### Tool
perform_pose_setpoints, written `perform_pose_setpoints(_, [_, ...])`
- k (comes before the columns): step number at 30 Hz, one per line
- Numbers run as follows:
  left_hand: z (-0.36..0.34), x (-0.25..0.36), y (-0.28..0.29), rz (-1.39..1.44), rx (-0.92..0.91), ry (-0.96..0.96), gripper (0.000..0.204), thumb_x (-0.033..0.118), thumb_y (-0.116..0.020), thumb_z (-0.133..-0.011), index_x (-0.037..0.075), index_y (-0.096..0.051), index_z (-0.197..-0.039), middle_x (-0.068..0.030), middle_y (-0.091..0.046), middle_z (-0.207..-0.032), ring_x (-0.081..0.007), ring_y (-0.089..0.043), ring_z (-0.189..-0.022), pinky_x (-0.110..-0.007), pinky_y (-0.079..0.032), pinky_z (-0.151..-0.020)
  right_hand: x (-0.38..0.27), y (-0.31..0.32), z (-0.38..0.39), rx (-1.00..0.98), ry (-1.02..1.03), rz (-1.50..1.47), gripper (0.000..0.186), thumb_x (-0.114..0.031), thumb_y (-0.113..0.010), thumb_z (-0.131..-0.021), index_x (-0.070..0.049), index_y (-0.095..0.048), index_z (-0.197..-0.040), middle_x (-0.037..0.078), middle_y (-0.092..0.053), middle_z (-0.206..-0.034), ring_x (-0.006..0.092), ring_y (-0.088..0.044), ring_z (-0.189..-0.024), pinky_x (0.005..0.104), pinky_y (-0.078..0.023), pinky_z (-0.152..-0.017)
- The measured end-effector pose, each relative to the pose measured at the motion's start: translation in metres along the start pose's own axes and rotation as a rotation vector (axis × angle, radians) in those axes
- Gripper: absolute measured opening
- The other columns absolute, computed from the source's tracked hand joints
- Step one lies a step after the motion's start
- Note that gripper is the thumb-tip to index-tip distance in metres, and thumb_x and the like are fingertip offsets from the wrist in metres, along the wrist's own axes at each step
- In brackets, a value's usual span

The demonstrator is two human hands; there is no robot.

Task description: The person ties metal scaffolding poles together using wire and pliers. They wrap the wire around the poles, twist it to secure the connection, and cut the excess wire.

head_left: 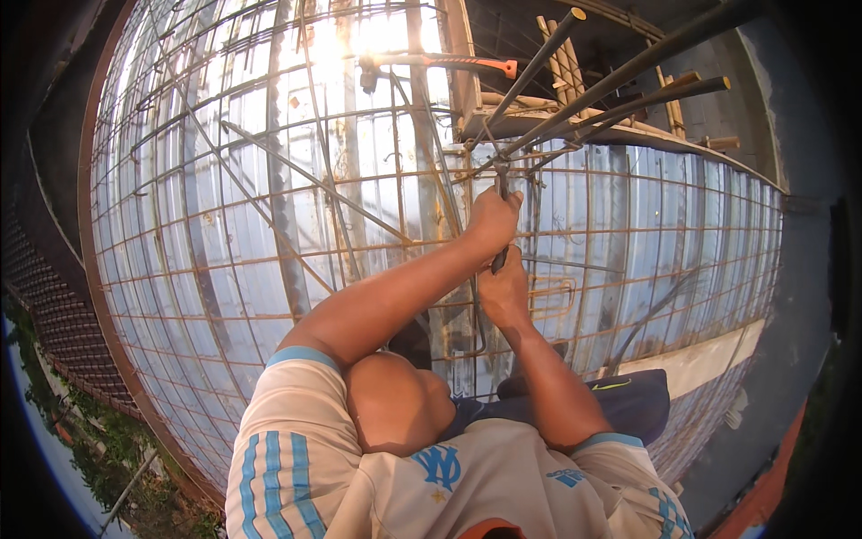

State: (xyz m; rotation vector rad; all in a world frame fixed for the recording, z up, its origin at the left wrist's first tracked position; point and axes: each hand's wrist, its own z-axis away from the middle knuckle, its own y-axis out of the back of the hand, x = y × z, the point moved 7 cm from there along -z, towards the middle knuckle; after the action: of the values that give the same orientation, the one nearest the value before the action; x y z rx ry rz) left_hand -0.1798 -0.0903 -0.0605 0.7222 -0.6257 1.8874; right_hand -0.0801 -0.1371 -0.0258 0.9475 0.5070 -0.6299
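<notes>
Mesh (411, 242) lies over ribbed decking (660, 278); thick bars (620, 84) slant up at decking's far edge. Left hand (494, 220), nearer the bars' feet, and right hand (505, 289) behind it clench one tool (501, 180), long axis pointing ahead, tip at those feet.

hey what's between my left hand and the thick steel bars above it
The head view shows a dark metal tool between your left hand and the thick steel bars.
</notes>
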Motion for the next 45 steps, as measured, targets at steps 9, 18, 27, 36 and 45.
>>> perform_pose_setpoints(9, [0.004, 0.003, -0.018, 0.042, -0.139, -0.077, 0.018, 0.013, -0.05, -0.086, 0.002, -0.042, -0.099, -0.0076, -0.053, -0.069, -0.0157, -0.055, -0.058, -0.031, -0.044, -0.05, 0.008, 0.032, -0.021, -0.214, 0.22, 0.104, 0.034, -0.008, -0.048, -0.081, 0.004, -0.048, -0.113, 0.027, -0.058, -0.09, 0.0404, -0.06, -0.083, 0.0416, -0.046, -0.074])
perform_pose_setpoints(18, [0.004, 0.002, -0.006, -0.054, -0.412, -0.013, 0.039, 0.034, -0.067, -0.085, 0.004, -0.045, -0.097, -0.0078, -0.055, -0.076, -0.0145, -0.054, -0.062, -0.032, -0.046, -0.057, 0.014, 0.008, -0.004, -0.415, -0.1, -0.286, 0.02, -0.008, -0.05, -0.081, 0.0, -0.047, -0.099, 0.007, -0.05, -0.073, 0.0177, -0.051, -0.055, 0.0353, -0.046, -0.051])
perform_pose_setpoints(27, [0.009, 0.008, 0.005, 0.369, -0.802, 0.168, 0.029, 0.034, -0.062, -0.09, 0.008, -0.05, -0.095, -0.005, -0.052, -0.076, -0.0169, -0.057, -0.068, -0.036, -0.051, -0.065, -0.009, -0.057, 0.024, -0.933, -0.314, -1.406, 0.022, -0.008, -0.051, -0.083, -0.007, -0.047, -0.105, 0.004, -0.046, -0.073, 0.0177, -0.051, -0.062, 0.0399, -0.046, -0.058])
perform_pose_setpoints(36, [0.011, 0.0, 0.001, 0.422, -0.545, 0.195, 0.027, 0.029, -0.06, -0.092, 0.007, -0.049, -0.08, -0.0026, -0.049, -0.063, -0.0143, -0.052, -0.056, -0.033, -0.05, -0.053, 0.008, -0.025, 0.026, -0.504, -0.333, -0.651, 0.04, -0.02, -0.061, -0.084, 0.0, -0.048, -0.116, 0.012, -0.061, -0.091, 0.0224, -0.061, -0.078, 0.0408, -0.049, -0.065])
perform_pose_setpoints(45, [-0.009, 0.008, 0.019, -0.426, 0.113, -0.284, 0.037, 0.037, -0.059, -0.09, 0.001, -0.058, -0.086, -0.0081, -0.057, -0.066, -0.0227, -0.061, -0.065, -0.035, -0.049, -0.057, 0.043, -0.074, -0.011, -0.057, 0.034, -0.446, 0.026, -0.014, -0.061, -0.085, 0.001, -0.051, -0.103, 0.009, -0.057, -0.083, 0.0148, -0.055, -0.068, 0.0324, -0.046, -0.057])
